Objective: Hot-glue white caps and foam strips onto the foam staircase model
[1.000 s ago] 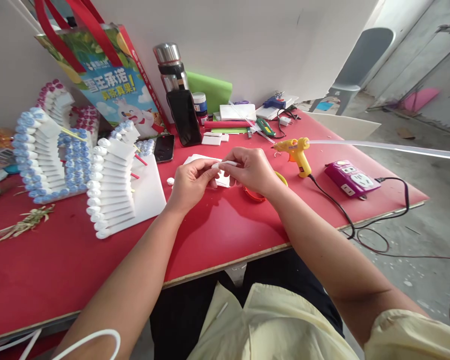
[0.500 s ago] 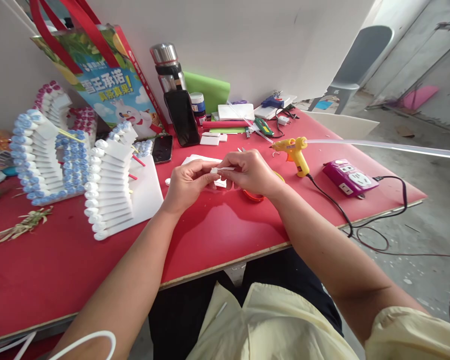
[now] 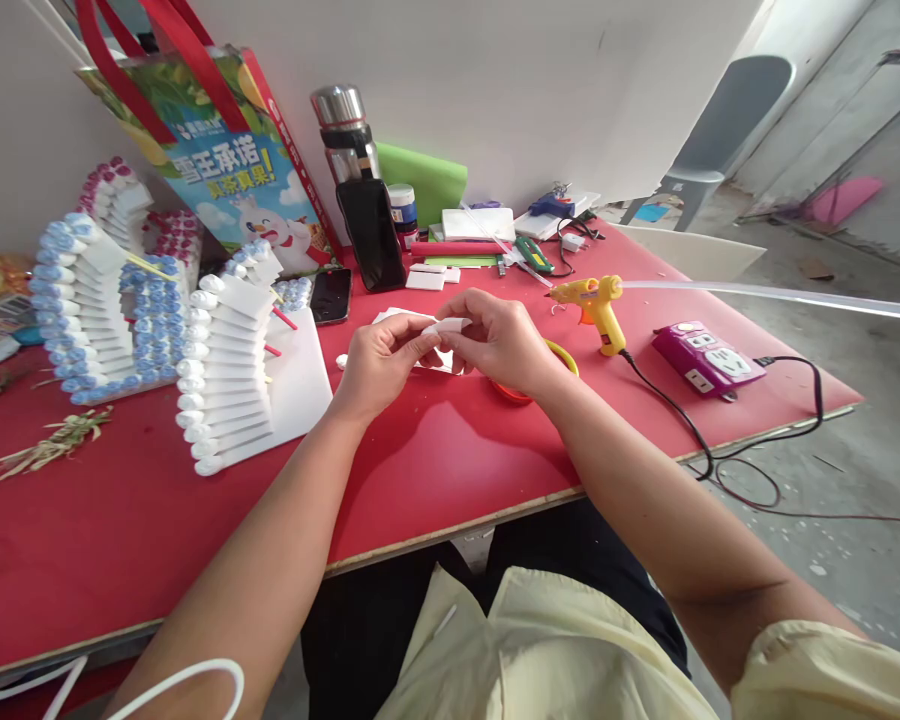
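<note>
Between the fingertips of both hands is a small white paper strip (image 3: 448, 326), slightly curved. My left hand (image 3: 375, 365) pinches its left end, thumb against the fingers. At the other end, my right hand (image 3: 501, 342) is closed on it with thumb and forefinger. White paper (image 3: 391, 313) lies on the table beneath and behind the fingers, partly covered by them. Just right of my right hand a yellow-and-red handle or ring (image 3: 568, 357) shows, partly hidden. To the left stands a fan-shaped white paper craft (image 3: 232, 375) with rolled white tips, on a white board (image 3: 307, 385).
A yellow glue gun (image 3: 606, 312) stands on the red table (image 3: 450, 470), its cord running to a purple power strip (image 3: 709, 360). Behind are a phone propped on a steel flask (image 3: 371, 235), another phone (image 3: 331, 296) and a printed bag (image 3: 225, 170). Blue-tipped paper crafts (image 3: 154, 320) stand left.
The white strip has turned so that more of its flat face shows, and my right fingers have lifted slightly. The whole view has shifted a little.
</note>
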Action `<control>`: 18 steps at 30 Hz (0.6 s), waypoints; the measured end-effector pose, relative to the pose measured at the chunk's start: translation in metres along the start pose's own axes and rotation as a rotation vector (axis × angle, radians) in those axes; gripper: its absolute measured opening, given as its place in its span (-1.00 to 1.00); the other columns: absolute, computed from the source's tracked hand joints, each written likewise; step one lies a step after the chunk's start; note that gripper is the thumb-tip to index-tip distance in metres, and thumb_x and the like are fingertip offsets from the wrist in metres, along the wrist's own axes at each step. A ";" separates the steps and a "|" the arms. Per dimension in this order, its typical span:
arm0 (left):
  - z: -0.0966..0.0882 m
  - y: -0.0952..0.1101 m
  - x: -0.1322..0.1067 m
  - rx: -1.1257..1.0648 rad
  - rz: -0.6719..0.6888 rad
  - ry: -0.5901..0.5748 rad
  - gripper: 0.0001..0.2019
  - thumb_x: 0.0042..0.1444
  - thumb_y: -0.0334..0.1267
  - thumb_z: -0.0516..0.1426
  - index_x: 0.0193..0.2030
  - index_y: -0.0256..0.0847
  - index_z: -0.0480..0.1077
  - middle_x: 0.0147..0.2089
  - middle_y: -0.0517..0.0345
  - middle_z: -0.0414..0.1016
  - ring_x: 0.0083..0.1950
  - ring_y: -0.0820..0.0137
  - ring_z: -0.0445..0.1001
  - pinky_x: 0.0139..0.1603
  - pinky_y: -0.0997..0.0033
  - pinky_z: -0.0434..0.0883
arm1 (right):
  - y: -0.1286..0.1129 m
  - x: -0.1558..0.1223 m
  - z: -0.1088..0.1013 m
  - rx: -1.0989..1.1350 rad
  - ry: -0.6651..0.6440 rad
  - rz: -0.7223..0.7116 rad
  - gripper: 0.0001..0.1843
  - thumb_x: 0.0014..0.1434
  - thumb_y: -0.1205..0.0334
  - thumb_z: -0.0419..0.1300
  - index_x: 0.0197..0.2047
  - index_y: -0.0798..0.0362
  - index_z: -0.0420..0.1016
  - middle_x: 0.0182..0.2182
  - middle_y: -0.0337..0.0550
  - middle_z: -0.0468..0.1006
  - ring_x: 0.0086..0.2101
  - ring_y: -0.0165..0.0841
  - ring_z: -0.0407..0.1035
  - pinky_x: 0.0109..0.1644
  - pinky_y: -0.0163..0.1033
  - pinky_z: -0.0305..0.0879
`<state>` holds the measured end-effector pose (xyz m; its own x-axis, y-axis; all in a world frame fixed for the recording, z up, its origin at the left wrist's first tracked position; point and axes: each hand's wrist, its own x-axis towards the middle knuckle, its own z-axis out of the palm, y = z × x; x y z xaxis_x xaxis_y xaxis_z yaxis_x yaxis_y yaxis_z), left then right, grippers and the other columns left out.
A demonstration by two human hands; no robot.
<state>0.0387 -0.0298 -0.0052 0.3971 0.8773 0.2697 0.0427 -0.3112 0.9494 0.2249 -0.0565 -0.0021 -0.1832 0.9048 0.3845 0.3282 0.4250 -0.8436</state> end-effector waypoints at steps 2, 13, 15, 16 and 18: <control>-0.002 -0.002 0.001 -0.061 -0.050 -0.020 -0.65 0.06 0.01 0.35 -0.18 -0.26 0.60 -0.35 0.08 0.55 -0.38 0.39 0.50 -0.26 0.36 0.50 | 0.000 0.000 0.000 0.032 -0.017 0.006 -0.74 0.22 0.16 0.25 -0.02 -0.01 0.41 -0.36 -0.27 0.57 -0.44 -0.40 0.47 -0.32 -0.30 0.35; -0.012 -0.009 0.003 -0.288 -0.267 -0.188 -0.75 0.06 -0.10 0.38 -0.31 -0.27 0.61 -0.36 0.04 0.55 -0.45 0.45 0.47 -0.39 0.45 0.43 | 0.001 0.004 -0.008 -0.075 -0.065 -0.153 -0.83 0.09 0.39 0.17 -0.24 0.07 0.54 -0.26 -0.16 0.49 -0.37 -0.42 0.38 -0.27 -0.31 0.33; -0.014 -0.008 0.003 -0.300 -0.308 -0.217 -0.76 0.07 -0.11 0.38 -0.33 -0.28 0.61 -0.37 0.03 0.56 -0.45 0.44 0.49 -0.41 0.46 0.44 | 0.002 0.004 -0.010 -0.091 -0.076 -0.159 -0.87 0.09 0.38 0.19 -0.27 0.07 0.53 -0.26 -0.17 0.49 -0.40 -0.44 0.37 -0.29 -0.31 0.33; -0.016 -0.007 0.003 -0.304 -0.330 -0.235 -0.76 0.07 -0.11 0.37 -0.34 -0.29 0.61 -0.37 0.02 0.57 -0.45 0.44 0.49 -0.42 0.47 0.44 | 0.002 0.004 -0.010 -0.097 -0.085 -0.161 -0.87 0.09 0.37 0.20 -0.26 0.07 0.54 -0.26 -0.17 0.49 -0.41 -0.45 0.37 -0.30 -0.32 0.32; -0.018 -0.006 0.003 -0.304 -0.378 -0.267 -0.76 0.08 -0.12 0.37 -0.34 -0.30 0.61 -0.38 0.00 0.58 -0.48 0.45 0.49 -0.45 0.48 0.43 | 0.002 0.003 -0.012 -0.100 -0.112 -0.176 -0.85 0.10 0.35 0.23 -0.21 0.07 0.54 -0.25 -0.18 0.52 -0.41 -0.45 0.38 -0.31 -0.32 0.31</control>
<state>0.0228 -0.0182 -0.0075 0.6257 0.7721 -0.1116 -0.0236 0.1618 0.9865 0.2355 -0.0523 0.0020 -0.3453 0.8103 0.4735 0.3715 0.5813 -0.7239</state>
